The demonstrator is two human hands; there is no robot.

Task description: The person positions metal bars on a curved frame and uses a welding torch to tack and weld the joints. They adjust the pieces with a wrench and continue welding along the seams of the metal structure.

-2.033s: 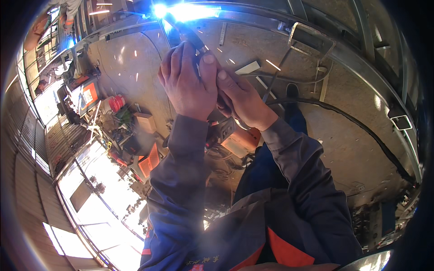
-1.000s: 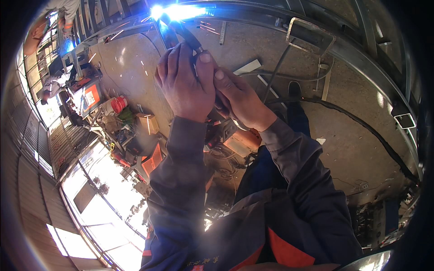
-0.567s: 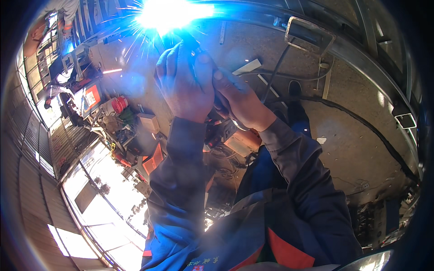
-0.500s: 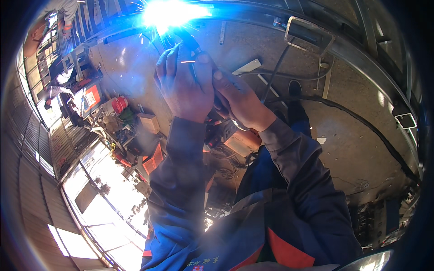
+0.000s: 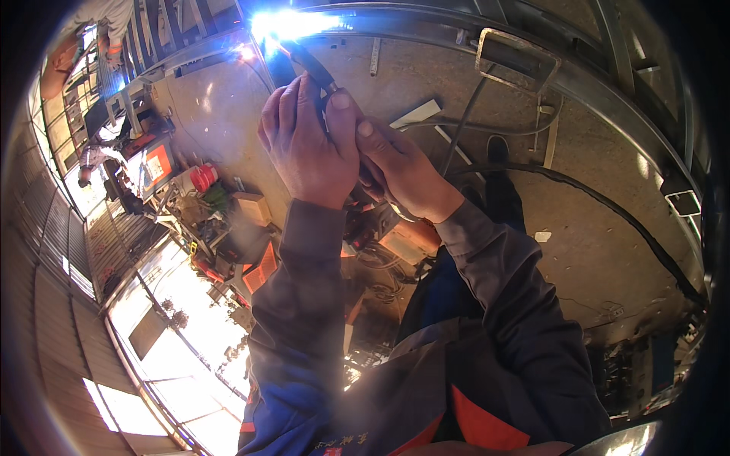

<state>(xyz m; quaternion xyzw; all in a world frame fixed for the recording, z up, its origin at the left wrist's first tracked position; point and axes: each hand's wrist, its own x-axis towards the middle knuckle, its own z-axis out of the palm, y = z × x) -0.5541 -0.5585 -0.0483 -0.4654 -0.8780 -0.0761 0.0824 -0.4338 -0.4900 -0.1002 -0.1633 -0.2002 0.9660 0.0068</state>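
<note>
Both my hands are closed around a welding torch (image 5: 310,62), whose dark neck slants up and left to a steel beam (image 5: 411,26). A bright bluish-white arc glows at the torch's tip, hiding the end of the nozzle and the spot on the metal. My left hand (image 5: 310,144) wraps the torch from the left, its fingers curled near the neck. Pressed against it, my right hand (image 5: 399,159) grips the handle a little lower, thumb on top. The palms hide most of the handle.
A rectangular metal loop (image 5: 518,59) hangs by the beam at upper right. A black cable (image 5: 601,201) curves over the floor at right. Orange-panelled equipment (image 5: 154,167) and a red round object (image 5: 204,178) stand left. Another person's sleeve (image 5: 114,26) shows at upper left.
The arc's glare has shrunk and its spray of sparks has thinned, so more of the torch neck shows. My hands hold nearly the same place.
</note>
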